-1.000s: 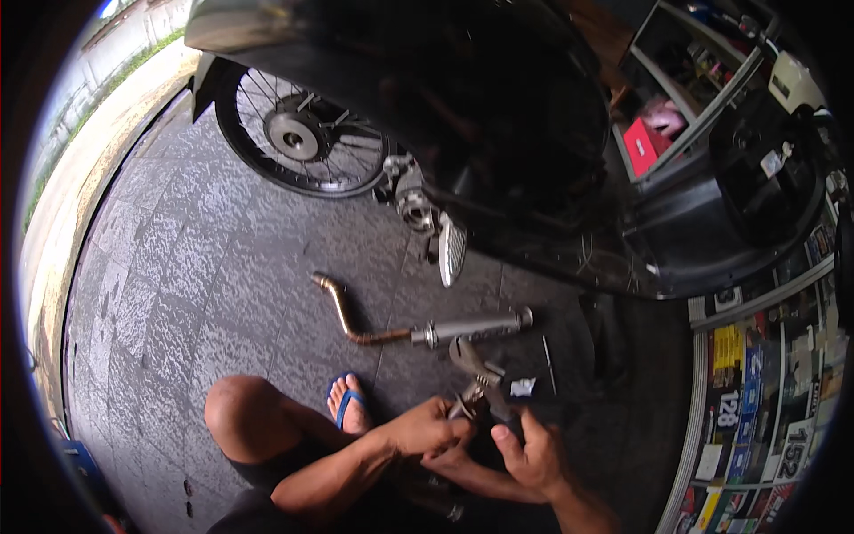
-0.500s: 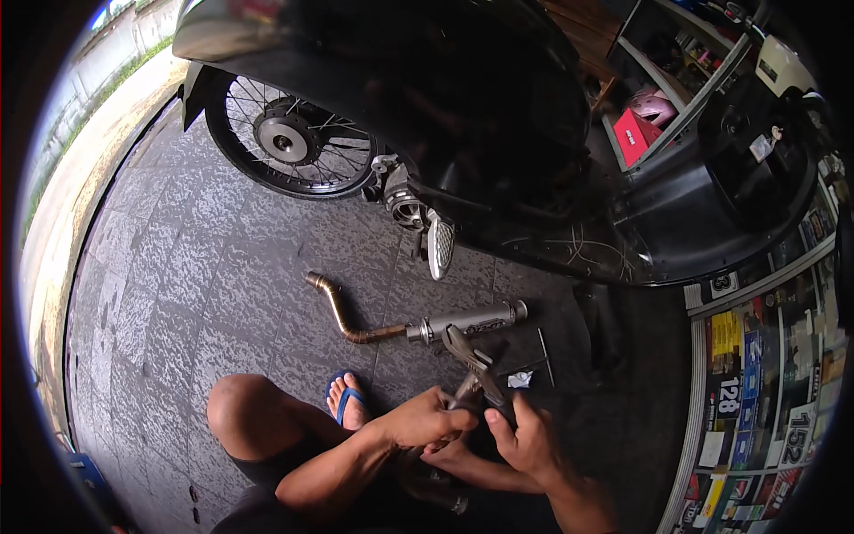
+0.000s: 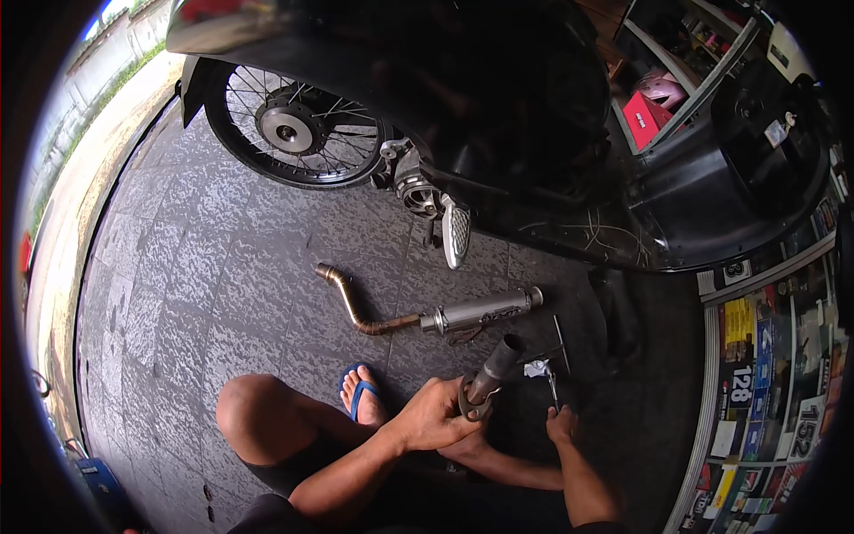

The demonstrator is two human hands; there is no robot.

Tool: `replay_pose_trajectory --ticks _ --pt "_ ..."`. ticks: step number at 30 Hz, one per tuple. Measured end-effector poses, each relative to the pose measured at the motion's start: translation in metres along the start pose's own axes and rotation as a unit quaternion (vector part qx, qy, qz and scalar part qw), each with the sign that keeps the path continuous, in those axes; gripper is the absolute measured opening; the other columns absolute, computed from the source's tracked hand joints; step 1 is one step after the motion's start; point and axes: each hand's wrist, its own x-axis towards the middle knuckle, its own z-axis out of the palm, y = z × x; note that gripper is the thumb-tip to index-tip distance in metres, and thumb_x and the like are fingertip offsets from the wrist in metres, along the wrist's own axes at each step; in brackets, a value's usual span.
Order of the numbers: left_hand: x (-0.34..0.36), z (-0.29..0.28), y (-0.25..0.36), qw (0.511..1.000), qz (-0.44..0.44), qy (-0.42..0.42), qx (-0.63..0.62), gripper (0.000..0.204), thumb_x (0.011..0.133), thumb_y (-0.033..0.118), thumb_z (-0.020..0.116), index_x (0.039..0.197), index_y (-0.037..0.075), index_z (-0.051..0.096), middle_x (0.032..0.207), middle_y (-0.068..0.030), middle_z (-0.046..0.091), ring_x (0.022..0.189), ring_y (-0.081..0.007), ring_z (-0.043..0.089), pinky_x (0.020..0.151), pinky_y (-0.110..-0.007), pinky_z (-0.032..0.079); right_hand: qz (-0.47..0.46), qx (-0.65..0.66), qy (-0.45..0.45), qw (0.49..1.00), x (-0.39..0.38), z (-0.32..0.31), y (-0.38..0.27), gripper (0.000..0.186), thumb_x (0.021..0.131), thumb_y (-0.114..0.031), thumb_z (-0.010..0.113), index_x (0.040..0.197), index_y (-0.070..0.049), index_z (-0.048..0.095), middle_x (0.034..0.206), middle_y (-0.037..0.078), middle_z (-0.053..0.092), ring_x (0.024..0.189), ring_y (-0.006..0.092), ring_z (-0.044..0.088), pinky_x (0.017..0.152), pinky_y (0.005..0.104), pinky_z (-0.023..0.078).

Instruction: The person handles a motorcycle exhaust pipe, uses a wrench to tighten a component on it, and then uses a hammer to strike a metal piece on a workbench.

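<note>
Head view: a flanged metal pipe (image 3: pixel 495 368), lower centre, is clasped by the left hand (image 3: pixel 439 415). A slim tool (image 3: pixel 552 388) is apparently being handled by the right hand (image 3: pixel 562 427), pinch unclear; steady pipe support seems called for.

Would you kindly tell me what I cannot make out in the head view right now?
- Head view: part of the flanged pipe, covered by the left hand.
- Head view: whether the right hand is closed on the slim metal tool; too small.
- Head view: the top of the motorcycle, cut off by the upper edge.
</note>
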Motion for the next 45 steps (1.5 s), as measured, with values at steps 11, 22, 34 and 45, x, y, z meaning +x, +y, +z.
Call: replay_pose_trajectory --ticks 11,22,34,45 --pt "0.0 0.007 -0.014 0.983 0.026 0.067 0.171 0.038 0.08 0.025 0.073 0.105 0.005 0.052 0.084 -0.0164 0.068 0.078 -0.0421 0.067 0.067 -0.049 0.054 -0.433 0.423 0.008 0.796 -0.16 -0.206 -0.173 0.071 0.073 -0.037 0.088 0.122 0.004 0.058 0.098 0.006 0.055 0.079 0.0114 0.054 0.068 0.0246 0.047" --pt "-0.006 0.001 -0.011 0.989 0.088 0.031 0.116 0.048 0.086 0.03 0.071 0.124 0.005 0.057 0.079 -0.0147 0.069 0.071 -0.0354 0.07 0.065 -0.04 0.056 -0.43 0.533 -0.003 0.728 -0.157 -0.217 -0.179 0.04 0.082 -0.025 0.079 0.11 0.002 0.067 0.083 0.003 0.054 0.066 0.0085 0.051 0.056 0.0247 0.043" --pt "-0.002 0.003 -0.01 0.94 0.278 0.136 0.143 0.039 0.081 0.032 0.074 0.105 0.004 0.061 0.073 -0.0107 0.064 0.064 -0.0315 0.068 0.059 -0.042 0.055 -0.484 0.515 0.052 0.706 -0.167 -0.225 -0.176 0.048 0.084 -0.036 0.077 0.106 0.005 0.066 0.082 0.004 0.056 0.066 0.0076 0.05 0.055 0.0242 0.041" --pt "0.004 0.017 -0.025 0.94 0.093 0.193 0.265 0.025 0.08 0.019 0.069 0.09 0.004 0.052 0.076 -0.0161 0.064 0.07 -0.0382 0.066 0.061 -0.046 0.053 -0.416 0.589 0.061 0.69 -0.154 -0.249 -0.149 0.055 0.081 -0.012 0.08 0.124 0.012 0.056 0.093 0.004 0.061 0.085 0.0083 0.058 0.076 0.0206 0.049"
